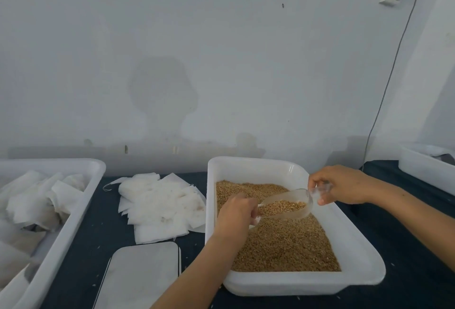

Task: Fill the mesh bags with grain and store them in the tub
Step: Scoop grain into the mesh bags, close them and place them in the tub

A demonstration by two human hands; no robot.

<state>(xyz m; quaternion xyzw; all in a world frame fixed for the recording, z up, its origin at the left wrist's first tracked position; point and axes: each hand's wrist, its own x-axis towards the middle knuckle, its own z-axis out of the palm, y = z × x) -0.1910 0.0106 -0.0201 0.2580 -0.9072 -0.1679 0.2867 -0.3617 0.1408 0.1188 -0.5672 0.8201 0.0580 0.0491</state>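
Observation:
A white tub [295, 284] in front of me holds loose golden grain [283, 247]. My right hand [342, 185] pinches the handle of a clear plastic scoop [285, 204], which lies level above the grain and is partly filled with it. My left hand [236, 215] is at the scoop's mouth with its fingers curled round a small white mesh bag [254, 221]. The hand hides most of that bag. A loose pile of empty white mesh bags [160, 207] lies on the dark table left of the tub.
At the far left, a second white tub [81, 210] holds several filled bags. A flat metal plate [140, 276] sits near the front edge. A third white tub [423, 166] stands at the back right, below a cable [384, 92] that hangs down the wall.

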